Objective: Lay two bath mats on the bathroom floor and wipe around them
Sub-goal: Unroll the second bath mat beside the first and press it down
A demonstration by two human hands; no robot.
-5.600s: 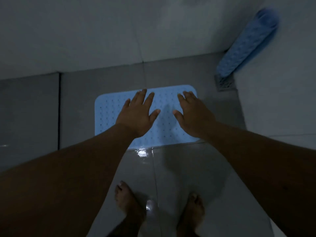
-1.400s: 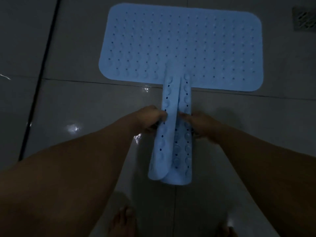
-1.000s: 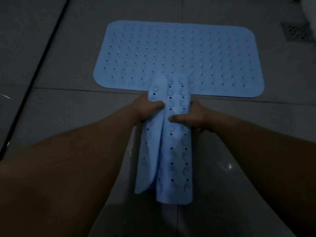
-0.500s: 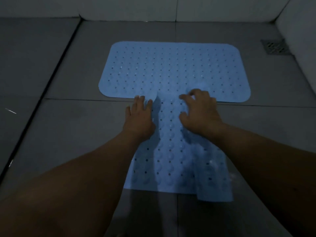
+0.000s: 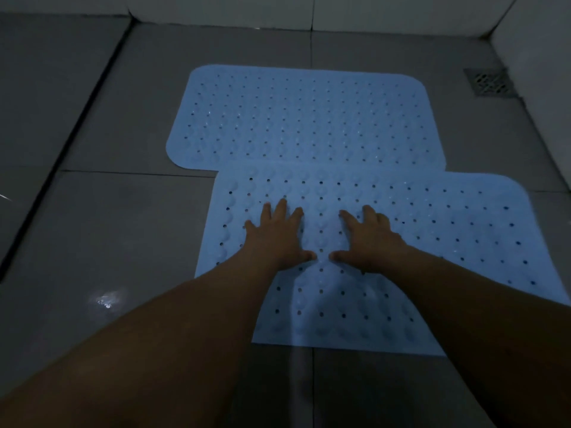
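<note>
From the head camera I look down on a dim grey tiled floor (image 5: 123, 230) with two pale blue bath mats on it. The far mat (image 5: 302, 118) lies flat towards the back wall (image 5: 370, 10), its long side running left to right, dotted with small holes and raised bumps. The near mat (image 5: 401, 242) lies flat too, shifted towards the right-hand wall; its far edge meets the near edge of the far mat — I cannot tell whether it overlaps or only touches. My left hand (image 5: 275, 239) rests palm-down on the near mat, fingers straight and spread, holding nothing. My right hand (image 5: 370, 239) lies beside it, also flat on the mat with fingers spread, though its outer fingers are hard to make out in the low light. The two thumbs point towards each other and lie near but apart. Both forearms reach in from the bottom edge and cover much of the near mat's front edge and its near-right corner, so I cannot see how those parts lie. A metal floor drain (image 5: 489, 81) sits in the far right corner of the floor, close to the right wall, its grille blurred. A small bright glint (image 5: 106, 301) shows on the tile left of my left forearm — wet or merely glossy, I cannot tell.
</note>
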